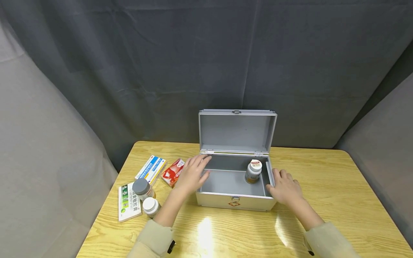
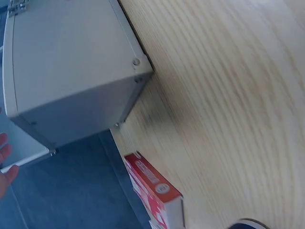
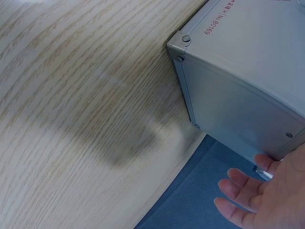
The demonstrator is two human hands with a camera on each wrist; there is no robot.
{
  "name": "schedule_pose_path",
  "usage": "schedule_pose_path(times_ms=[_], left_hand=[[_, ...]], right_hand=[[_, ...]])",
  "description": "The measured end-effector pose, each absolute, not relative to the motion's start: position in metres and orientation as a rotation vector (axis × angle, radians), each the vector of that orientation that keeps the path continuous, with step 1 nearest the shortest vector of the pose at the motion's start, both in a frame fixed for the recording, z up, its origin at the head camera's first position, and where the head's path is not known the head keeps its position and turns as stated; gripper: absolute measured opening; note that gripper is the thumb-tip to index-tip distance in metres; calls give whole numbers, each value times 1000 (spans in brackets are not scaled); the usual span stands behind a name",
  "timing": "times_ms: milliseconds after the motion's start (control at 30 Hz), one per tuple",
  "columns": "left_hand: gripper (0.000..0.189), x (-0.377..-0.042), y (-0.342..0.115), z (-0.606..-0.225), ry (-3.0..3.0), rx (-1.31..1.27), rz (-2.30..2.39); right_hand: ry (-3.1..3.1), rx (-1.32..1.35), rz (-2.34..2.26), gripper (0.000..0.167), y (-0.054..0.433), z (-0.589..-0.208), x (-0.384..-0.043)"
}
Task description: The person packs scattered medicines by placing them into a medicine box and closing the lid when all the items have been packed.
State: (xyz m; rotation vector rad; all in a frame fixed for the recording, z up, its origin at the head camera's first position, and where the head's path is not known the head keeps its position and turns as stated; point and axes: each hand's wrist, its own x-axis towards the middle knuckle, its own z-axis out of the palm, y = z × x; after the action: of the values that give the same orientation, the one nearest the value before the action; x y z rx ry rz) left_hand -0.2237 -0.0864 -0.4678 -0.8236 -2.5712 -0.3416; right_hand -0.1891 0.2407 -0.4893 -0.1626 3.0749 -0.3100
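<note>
A silver metal first-aid case (image 1: 219, 202) stands on the table with its lid (image 1: 237, 132) raised. Inside, toward the right end, one white-capped grey bottle (image 1: 253, 173) stands upright. My left hand (image 1: 191, 173) is at the case's left end, fingers extended and fingertips over the rim; whether it touches is unclear. At the right end is my right hand (image 1: 285, 188), its thumb by the rim and its fingers loosely bent outside the wall. The right wrist view shows those fingers (image 3: 233, 183) apart, holding nothing. Only the left fingertips (image 2: 5, 152) show in the left wrist view.
Left of the case lie a red box (image 1: 173, 172), a blue-and-white box (image 1: 151, 168) and a white-green box (image 1: 127, 204). A grey-capped bottle (image 1: 142, 188) and a white-capped bottle (image 1: 151, 206) stand beside them. A dark curtain (image 1: 161, 71) hangs behind the table (image 1: 322, 186).
</note>
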Motion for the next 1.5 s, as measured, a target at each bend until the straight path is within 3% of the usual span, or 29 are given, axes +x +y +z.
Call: schedule_pose_path(times_ms=[700, 1500], left_hand=[[47, -214, -159, -479, -2527, -485, -464], [62, -192, -230, -499, -2745, -20, -439]], right_hand=[[3073, -155, -331, 59, 239, -485, -187], [3069, -158, -343, 60, 240, -487, -188]])
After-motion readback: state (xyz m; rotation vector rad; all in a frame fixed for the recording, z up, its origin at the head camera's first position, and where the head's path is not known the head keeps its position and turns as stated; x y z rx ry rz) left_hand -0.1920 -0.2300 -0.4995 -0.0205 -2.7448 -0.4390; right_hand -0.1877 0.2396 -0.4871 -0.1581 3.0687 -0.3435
